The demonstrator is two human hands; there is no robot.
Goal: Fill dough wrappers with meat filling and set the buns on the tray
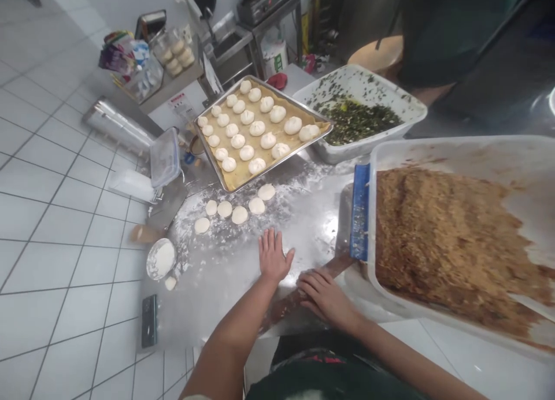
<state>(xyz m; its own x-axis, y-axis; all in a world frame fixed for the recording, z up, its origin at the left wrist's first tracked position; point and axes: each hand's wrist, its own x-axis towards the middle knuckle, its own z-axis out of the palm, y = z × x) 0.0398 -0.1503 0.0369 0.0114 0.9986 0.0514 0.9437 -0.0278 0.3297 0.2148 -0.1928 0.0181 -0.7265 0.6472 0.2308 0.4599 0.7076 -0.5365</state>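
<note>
Floured steel table (208,313) in a kitchen with white tiled floor (65,273), two bare hands at its near edge.

Left hand (274,255) lies flat and open on the steel, fingers spread, holding nothing; six flat dough discs (239,215) lie in a row just beyond it. Right hand (325,299) is laid over a wooden handle (340,266), fingers a little curved, but one cannot tell if it truly grips or only rests. This handle leads to a blue tool edge (359,212) beside a large plastic tub (455,145) of brown crumbly filling (446,250) at right. Farther away are a metal baking tray (280,159) with rows of pleated buns and a white tub (359,79) of dark green filling. A small bowl of flour (161,259) stands at left.
</note>
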